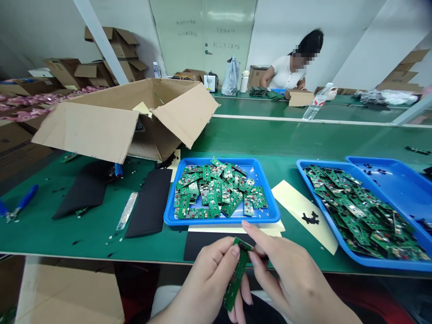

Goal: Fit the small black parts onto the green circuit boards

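My left hand [211, 274] is closed around a narrow green circuit board [236, 279], its thumb on the upper end. A small black part [243, 245] sits at that end, partly covered. My right hand [290, 270] grips the board's upper right edge between thumb and bent fingers, with the index finger stretched out above. Some of its fingertips are hidden. Just beyond the hands is a blue tray [222, 221] with several similar boards [216, 191] in a loose heap. Small black pieces [309, 218] lie on pale yellow paper [300, 202] to the right.
Another blue tray [351, 259] of boards stands at right, beside a third tray [401, 173]. An open cardboard box [97, 128], black foam sheets [150, 202] and blue-handled pliers [23, 202] are at left. A person [290, 72] sits across the bench near a water bottle [317, 103].
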